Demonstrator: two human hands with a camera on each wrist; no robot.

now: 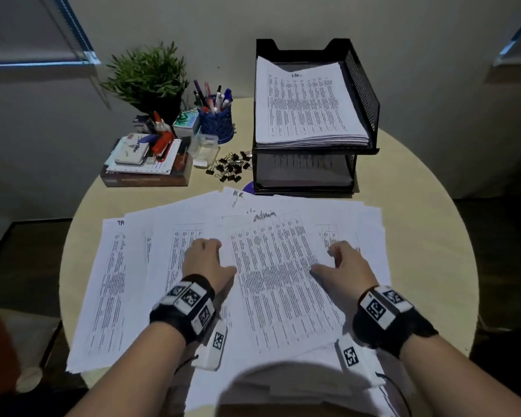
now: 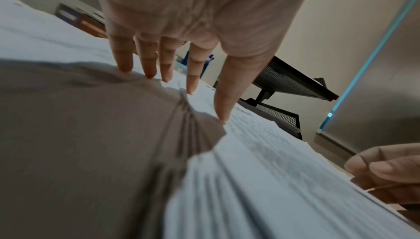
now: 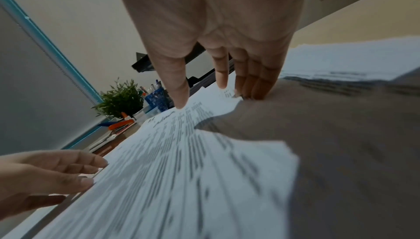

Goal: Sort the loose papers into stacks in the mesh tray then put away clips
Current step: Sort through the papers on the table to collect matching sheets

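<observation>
With one stack already in the mesh tray (image 1: 362, 94) beyond both grips, the left hand (image 1: 206, 260) and right hand (image 1: 345, 263) lay open, fingertips pressing the loose papers (image 1: 271, 266) spread beneath them (most unsorted), and the clips (image 1: 230, 167) sat untouched ahead on the worktop (image 1: 427, 206).

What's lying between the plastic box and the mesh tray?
A pile of black binder clips on the table, between the plastic box and the mesh tray; head view.

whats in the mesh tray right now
The mesh tray has two tiers. The top tier holds a printed stack with "HR" handwritten on its top sheet. Paper shows dimly through the lower tier's mesh, but its label can't be read.
</observation>
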